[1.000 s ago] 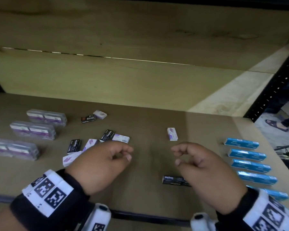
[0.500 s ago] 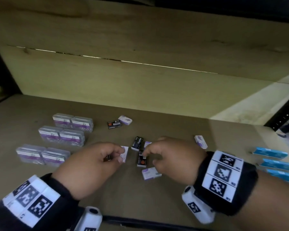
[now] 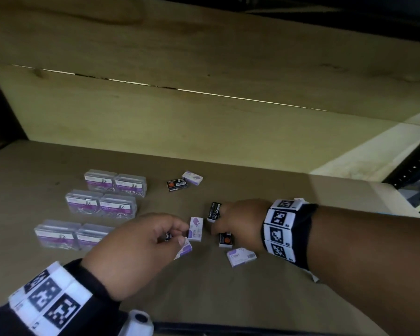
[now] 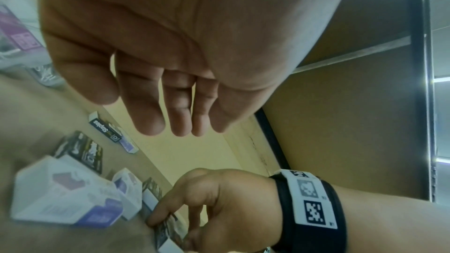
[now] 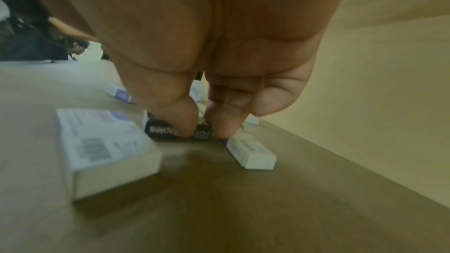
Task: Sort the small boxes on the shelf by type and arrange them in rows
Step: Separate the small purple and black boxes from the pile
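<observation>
On a plywood shelf (image 3: pixel 252 299), small boxes scatter at centre; right hand (image 3: pixel 240 224) pinches a black staples box (image 5: pixel 177 132), left hand (image 3: pixel 136 253) hovers loosely curled at 7 o'clock, possibly knocking neighbours askew.

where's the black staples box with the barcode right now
In the head view, the barcoded black box lies on the shelf's far middle, touching a white-purple box.

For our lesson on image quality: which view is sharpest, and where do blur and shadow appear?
Head view is sharpest: "Staples" reads on the small black cardboard box. Left wrist view blurs the nearest white-and-purple cardboard box. Right wrist view is soft throughout, with a dark shadow on the brown shelf board beneath the right hand.
</observation>
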